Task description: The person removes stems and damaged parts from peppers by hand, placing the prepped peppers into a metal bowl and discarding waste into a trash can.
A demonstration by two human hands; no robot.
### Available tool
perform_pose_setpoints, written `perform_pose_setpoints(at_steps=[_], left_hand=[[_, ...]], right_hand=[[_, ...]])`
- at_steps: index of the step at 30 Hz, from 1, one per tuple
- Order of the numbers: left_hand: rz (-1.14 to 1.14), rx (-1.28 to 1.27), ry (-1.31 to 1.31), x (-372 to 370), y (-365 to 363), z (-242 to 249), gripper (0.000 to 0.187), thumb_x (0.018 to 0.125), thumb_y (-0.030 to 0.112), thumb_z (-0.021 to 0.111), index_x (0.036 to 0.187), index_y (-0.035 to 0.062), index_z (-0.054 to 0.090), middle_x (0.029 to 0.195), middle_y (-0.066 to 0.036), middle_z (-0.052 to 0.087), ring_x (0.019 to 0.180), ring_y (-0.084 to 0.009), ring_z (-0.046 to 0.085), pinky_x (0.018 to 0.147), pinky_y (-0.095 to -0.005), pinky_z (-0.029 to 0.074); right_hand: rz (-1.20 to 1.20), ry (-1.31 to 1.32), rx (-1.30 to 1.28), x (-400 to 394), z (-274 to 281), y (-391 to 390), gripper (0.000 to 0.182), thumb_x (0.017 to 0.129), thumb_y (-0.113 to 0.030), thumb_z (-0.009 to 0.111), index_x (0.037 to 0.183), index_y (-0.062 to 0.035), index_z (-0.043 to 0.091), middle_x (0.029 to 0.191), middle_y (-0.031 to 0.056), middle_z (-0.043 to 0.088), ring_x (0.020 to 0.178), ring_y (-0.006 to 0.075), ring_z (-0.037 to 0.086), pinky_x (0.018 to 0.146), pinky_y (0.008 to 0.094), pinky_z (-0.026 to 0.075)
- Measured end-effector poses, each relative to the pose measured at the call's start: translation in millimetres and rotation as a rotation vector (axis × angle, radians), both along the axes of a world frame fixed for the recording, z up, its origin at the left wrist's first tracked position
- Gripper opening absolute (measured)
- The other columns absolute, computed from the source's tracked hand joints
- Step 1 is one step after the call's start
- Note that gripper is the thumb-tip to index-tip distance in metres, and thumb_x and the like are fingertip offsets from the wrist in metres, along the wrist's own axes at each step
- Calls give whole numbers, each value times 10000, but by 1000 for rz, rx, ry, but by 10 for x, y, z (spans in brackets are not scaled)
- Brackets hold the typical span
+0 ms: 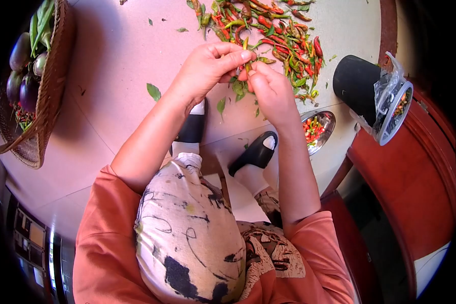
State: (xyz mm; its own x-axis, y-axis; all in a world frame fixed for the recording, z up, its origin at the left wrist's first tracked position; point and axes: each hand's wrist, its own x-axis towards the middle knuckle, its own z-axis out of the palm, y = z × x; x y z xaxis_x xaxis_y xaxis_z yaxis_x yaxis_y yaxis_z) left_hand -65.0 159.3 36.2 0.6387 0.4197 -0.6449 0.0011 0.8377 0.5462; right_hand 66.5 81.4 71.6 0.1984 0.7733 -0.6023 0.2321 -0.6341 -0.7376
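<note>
Between the fingers of both hands is a yellowish-green chili pepper (245, 44), its tip pointing away from me. My left hand (213, 63) pinches it between thumb and forefinger. Close beside, my right hand (268, 86) has its thumb and finger pressed together at the pepper's near end, which the fingers partly cover. Just beyond both hands spreads a loose pile of red, green and brownish chili peppers (294, 48) with leaves among them. To the right of my right forearm, a shiny metal bowl (330, 126) holds small red, orange and green pieces.
A woven basket (55, 83) with eggplants (21, 50) and long green pods (43, 23) stands at left. At right is a black bin (352, 81) with a plastic liner, beside red wooden furniture (410, 172). Loose leaves (153, 91) lie on the floor near my slippers (253, 154).
</note>
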Motion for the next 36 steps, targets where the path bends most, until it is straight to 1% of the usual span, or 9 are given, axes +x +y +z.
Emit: perform_pose_setpoints(at_steps=[4, 6, 7, 9, 10, 13, 15, 23, 36], left_hand=[[41, -1, -6, 9, -81, -68, 197, 861, 228, 585, 841, 37, 629, 610, 22, 516, 507, -31, 386, 457, -170, 286], [85, -30, -9, 25, -124, -106, 197, 867, 224, 570, 839, 34, 619, 624, 6, 542, 504, -38, 412, 463, -165, 312], [198, -159, -55, 23, -133, -153, 206, 877, 213, 548, 868, 15, 606, 615, 0, 525, 495, -50, 403, 458, -170, 313], [475, -345, -74, -8, -97, -367, 221, 899, 172, 489, 930, -33, 565, 612, -25, 487, 481, -82, 377, 451, -184, 323], [574, -387, -52, -48, 16, -396, 215, 901, 157, 477, 957, -38, 549, 655, -49, 514, 501, -94, 415, 454, -200, 358], [523, -340, -88, -162, 72, -353, 262, 912, 207, 481, 1021, -27, 525, 786, -94, 585, 579, -113, 501, 497, -188, 395], [236, -212, -137, -216, 24, -359, 258, 909, 179, 470, 1054, -28, 525, 851, -114, 612, 625, -118, 556, 496, -187, 417], [-8, -256, -197, -135, -199, -419, 255, 872, 169, 549, 1056, -8, 554, 811, -70, 611, 655, -118, 588, 489, -192, 438], [-48, -359, -258, -165, -154, -270, 248, 844, 101, 580, 1062, -16, 588, 812, -73, 628, 616, -81, 557, 479, -167, 406]], right_hand=[[-35, -66, -14, -100, -91, -54, 211, 824, -161, 420, 768, -20, 566, 638, -12, 476, 594, 56, 406, 551, 202, 336], [-352, 168, -39, -160, -223, -128, 208, 815, -180, 442, 745, -17, 552, 625, 35, 525, 555, 156, 479, 564, 259, 402], [-353, 165, -38, -185, -267, -173, 208, 815, -180, 442, 745, -17, 552, 625, 35, 525, 555, 156, 479, 564, 259, 402], [-835, 785, 151, -231, -319, -264, 187, 812, -169, 424, 814, -28, 547, 688, 50, 523, 615, 161, 484, 625, 261, 417], [-836, 784, 151, -232, -302, -305, 187, 812, -169, 424, 814, -28, 547, 688, 50, 523, 615, 161, 484, 625, 261, 417], [-1034, 872, 140, -171, -219, -305, 230, 868, -165, 426, 1039, -23, 486, 851, 84, 532, 780, 173, 521, 729, 338, 448], [-1024, 826, 125, -103, -195, -303, 224, 889, -160, 435, 1063, -27, 482, 861, 84, 536, 790, 174, 530, 735, 340, 454], [-873, 639, 65, -1, -202, -258, 167, 891, -146, 544, 1023, -44, 537, 814, 20, 572, 715, 91, 542, 665, 237, 461], [-527, 256, 268, 59, -35, -53, 187, 819, -6, 577, 1004, 9, 556, 887, 53, 575, 722, 91, 560, 629, 212, 480]])
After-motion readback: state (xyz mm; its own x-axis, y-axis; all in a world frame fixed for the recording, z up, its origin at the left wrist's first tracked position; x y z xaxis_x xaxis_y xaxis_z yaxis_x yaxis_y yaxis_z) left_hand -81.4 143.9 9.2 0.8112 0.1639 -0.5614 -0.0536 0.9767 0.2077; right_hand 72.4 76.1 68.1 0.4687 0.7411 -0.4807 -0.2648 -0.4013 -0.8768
